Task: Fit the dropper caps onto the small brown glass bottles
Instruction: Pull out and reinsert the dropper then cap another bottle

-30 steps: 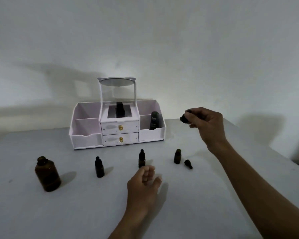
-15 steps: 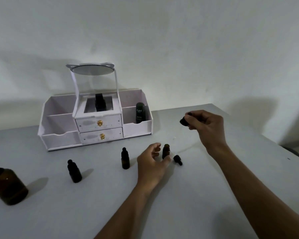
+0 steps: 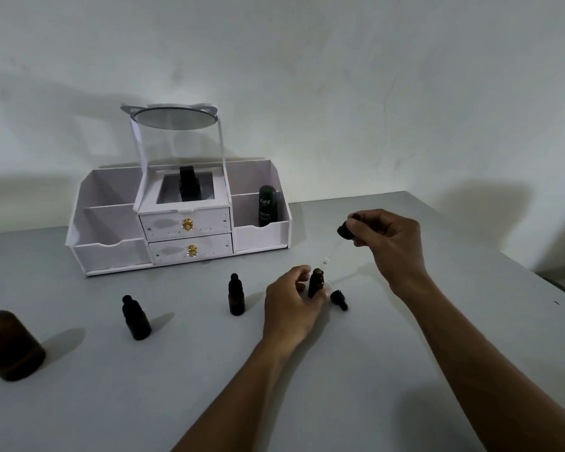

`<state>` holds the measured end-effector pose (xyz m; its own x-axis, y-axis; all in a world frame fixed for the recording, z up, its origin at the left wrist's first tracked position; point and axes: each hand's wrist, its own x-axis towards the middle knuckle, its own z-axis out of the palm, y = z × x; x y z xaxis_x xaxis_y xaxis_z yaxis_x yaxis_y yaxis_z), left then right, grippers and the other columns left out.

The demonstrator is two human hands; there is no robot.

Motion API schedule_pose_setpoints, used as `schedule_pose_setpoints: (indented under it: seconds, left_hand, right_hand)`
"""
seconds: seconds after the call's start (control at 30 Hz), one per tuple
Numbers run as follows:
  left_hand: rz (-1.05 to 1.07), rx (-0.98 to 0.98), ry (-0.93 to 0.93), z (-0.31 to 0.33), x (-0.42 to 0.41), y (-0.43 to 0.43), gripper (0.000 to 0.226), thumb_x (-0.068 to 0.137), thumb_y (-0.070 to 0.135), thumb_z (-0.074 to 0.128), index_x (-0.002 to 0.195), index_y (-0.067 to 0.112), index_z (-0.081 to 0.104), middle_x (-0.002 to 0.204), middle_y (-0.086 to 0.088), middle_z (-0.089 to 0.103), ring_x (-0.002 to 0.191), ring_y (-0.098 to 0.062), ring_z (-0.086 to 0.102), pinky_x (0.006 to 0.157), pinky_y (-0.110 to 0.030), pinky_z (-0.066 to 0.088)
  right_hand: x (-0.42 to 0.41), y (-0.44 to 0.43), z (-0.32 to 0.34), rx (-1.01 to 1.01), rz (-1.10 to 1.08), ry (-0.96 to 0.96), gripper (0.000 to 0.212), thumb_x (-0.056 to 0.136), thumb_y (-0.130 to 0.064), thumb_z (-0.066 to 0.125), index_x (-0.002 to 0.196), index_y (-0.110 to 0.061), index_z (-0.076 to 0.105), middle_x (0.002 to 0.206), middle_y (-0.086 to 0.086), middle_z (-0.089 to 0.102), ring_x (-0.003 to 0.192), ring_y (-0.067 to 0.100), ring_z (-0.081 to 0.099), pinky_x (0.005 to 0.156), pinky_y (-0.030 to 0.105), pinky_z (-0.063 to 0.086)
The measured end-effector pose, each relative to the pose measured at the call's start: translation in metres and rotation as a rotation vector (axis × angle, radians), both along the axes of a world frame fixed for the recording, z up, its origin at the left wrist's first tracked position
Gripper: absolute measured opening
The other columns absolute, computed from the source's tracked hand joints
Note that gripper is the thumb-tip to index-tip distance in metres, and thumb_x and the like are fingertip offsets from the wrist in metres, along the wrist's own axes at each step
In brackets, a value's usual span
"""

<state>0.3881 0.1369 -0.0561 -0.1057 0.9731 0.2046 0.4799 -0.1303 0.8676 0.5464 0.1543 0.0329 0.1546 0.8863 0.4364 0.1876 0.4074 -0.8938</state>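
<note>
One label readable: "Kahf", black tube; left fingers grip uncapped bottle; right fingers pinch dropper cap.

Straight above the uncapped bottle: open air. Left hand grips its left side; loose cap lies just right of it. Above and right of it, right hand pinches dropper cap. Organizer well behind it.

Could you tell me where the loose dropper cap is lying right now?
In the head view, the loose cap lies on its side on the table, just right of the uncapped bottle held by the left hand.
</note>
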Motion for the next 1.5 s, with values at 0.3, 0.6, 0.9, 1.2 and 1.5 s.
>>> schedule_pose_setpoints:
  seconds: [0.3,0.6,0.9,1.2,1.5]
  left_hand:
    - [-0.013,0.005,0.044,0.0,0.0,0.0,0.04,0.085,0.034,0.073,0.122,0.023,0.066,0.118,0.007,0.069,0.103,-0.003,0.062,0.087,-0.007,0.039]
    - [-0.017,0.01,0.061,0.001,-0.002,-0.001,0.039,0.085,0.035,0.073,0.122,0.023,0.066,0.115,0.007,0.07,0.102,-0.005,0.063,0.086,-0.009,0.041]
    - [-0.017,0.001,0.072,0.003,-0.001,-0.001,0.043,0.085,0.036,0.073,0.125,0.023,0.064,0.119,0.006,0.069,0.106,-0.007,0.063,0.09,-0.012,0.042]
    - [-0.016,0.002,0.079,0.003,-0.002,-0.001,0.043,0.085,0.037,0.072,0.126,0.023,0.064,0.12,0.006,0.068,0.107,-0.007,0.063,0.089,-0.012,0.041]
    - [-0.019,-0.006,0.067,0.002,-0.001,-0.001,0.042,0.086,0.035,0.071,0.125,0.023,0.064,0.121,0.006,0.068,0.108,-0.008,0.062,0.09,-0.012,0.04]
  right_hand:
    - [-0.01,0.002,-0.009,0.004,0.011,-0.028,0.005,0.086,-0.012,0.075,0.084,-0.015,0.077,0.076,0.0,0.078,0.081,0.02,0.074,0.074,0.035,0.057]
    - [-0.017,0.002,-0.014,0.028,0.024,-0.018,0.006,0.083,-0.003,0.074,0.079,-0.005,0.076,0.075,0.005,0.077,0.073,0.011,0.072,0.068,0.016,0.05]
    - [-0.019,0.003,-0.016,0.043,-0.004,0.006,0.003,0.084,-0.006,0.075,0.083,-0.008,0.077,0.073,0.003,0.077,0.073,0.013,0.073,0.068,0.021,0.052]
    - [-0.019,0.002,-0.016,0.023,-0.001,-0.016,0.006,0.083,-0.004,0.075,0.078,-0.006,0.077,0.074,0.005,0.077,0.073,0.014,0.072,0.068,0.017,0.051]
    - [-0.019,0.002,-0.011,0.05,-0.009,-0.03,0.003,0.084,-0.004,0.076,0.081,-0.006,0.076,0.073,0.004,0.077,0.069,0.009,0.072,0.067,0.017,0.052]
